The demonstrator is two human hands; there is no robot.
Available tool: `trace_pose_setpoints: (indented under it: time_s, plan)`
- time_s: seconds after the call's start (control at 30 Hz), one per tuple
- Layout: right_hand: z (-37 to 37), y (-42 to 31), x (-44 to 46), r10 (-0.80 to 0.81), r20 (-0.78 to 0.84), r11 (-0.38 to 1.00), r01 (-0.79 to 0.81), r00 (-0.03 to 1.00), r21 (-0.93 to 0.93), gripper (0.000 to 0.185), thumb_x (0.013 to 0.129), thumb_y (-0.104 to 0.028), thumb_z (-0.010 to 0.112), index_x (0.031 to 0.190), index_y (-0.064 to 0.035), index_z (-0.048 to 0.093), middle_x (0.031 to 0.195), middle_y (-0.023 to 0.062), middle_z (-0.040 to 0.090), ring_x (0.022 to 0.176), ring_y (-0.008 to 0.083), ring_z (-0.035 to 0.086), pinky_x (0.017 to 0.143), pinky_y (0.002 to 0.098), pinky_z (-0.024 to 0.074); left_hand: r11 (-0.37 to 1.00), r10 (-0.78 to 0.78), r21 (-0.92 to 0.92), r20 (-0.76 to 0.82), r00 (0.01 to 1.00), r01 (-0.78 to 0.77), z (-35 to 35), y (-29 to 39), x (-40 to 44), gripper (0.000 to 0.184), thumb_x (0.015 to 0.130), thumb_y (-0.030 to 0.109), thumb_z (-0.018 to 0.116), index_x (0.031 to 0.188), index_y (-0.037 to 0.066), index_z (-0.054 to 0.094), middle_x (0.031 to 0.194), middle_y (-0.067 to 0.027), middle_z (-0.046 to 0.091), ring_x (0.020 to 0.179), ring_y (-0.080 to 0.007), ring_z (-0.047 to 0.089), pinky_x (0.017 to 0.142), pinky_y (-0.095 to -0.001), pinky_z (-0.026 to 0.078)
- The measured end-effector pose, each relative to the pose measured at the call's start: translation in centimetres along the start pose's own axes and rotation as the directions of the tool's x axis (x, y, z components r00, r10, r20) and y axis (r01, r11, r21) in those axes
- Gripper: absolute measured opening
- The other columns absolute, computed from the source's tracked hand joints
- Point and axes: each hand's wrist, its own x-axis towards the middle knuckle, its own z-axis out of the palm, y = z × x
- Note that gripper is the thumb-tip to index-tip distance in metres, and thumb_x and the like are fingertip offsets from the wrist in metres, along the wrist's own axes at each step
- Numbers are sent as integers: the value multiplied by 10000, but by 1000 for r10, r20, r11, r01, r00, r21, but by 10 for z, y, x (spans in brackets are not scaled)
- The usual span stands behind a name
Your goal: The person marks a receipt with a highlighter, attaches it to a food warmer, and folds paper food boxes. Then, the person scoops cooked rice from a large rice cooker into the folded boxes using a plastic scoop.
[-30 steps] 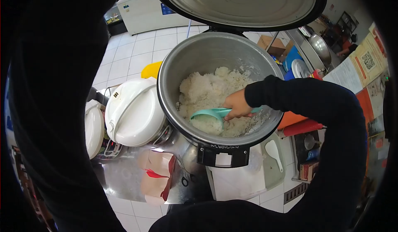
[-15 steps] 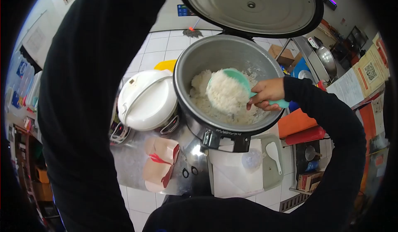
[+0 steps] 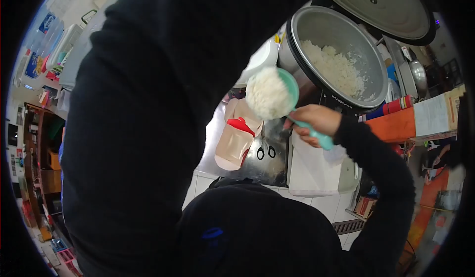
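My right hand [image 3: 320,120] is wrapped round the handle of a teal scoop [image 3: 292,86] heaped with white rice [image 3: 268,95]. The loaded scoop hangs outside the large rice cooker [image 3: 310,27], just left of its front rim and above the metal table. More rice [image 3: 336,71] lies in the cooker's pot, and its lid [image 3: 386,7] stands raised. Below and left of the scoop, an open paper food box [image 3: 233,142] with a red-printed flap sits on the table. Of my left arm only the black sleeve [image 3: 143,104] shows; its hand is beyond the top edge.
Black-handled scissors [image 3: 266,152] lie right of the box. A tray lined with white paper [image 3: 314,170] is by the table's right side. Partly behind my sleeve is a white-lidded pot [image 3: 262,58]. A metal bowl [image 3: 418,74] stands at the far right.
The scoop of rice has come out of the cooker and moved toward the box. The view has shifted, so the cooker appears further up and right. More of the left sleeve covers the scene.
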Motion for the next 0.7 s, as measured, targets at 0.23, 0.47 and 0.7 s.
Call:
trace_pose_setpoints:
  time_s: [0.23, 0.47, 0.7]
  plan:
    - [-20, 39, 76, -74, -208, 980, 32, 975, -199, 307, 981, -287, 394, 938, 3, 486, 548, -13, 428, 348, 103, 439, 325, 260, 400, 995, 11, -102, 43, 999, -7, -24, 8, -19, 393, 784, 145, 567, 1156, 21, 537, 1188, -167, 541, 1115, -273, 529, 915, -351, 445]
    - [-24, 62, 104, -415, -475, 677, -86, 776, -731, 298, 928, -302, 489, 878, -9, 504, 629, 111, 572, 481, 253, 583, 446, 384, 473, 996, -1, -94, 65, 998, 7, -21, 11, -18, 389, 812, 198, 574, 1171, 48, 548, 1229, -155, 530, 1130, -264, 523, 917, -367, 444]
    - [18, 89, 129, -642, -458, 326, -322, 615, -889, 111, 838, -89, 458, 875, 14, 479, 763, 230, 609, 706, 412, 614, 646, 492, 490, 999, -31, -34, 115, 993, 35, -17, 15, -8, 377, 807, 240, 595, 1143, 70, 585, 1204, -136, 555, 1114, -265, 540, 913, -365, 448]
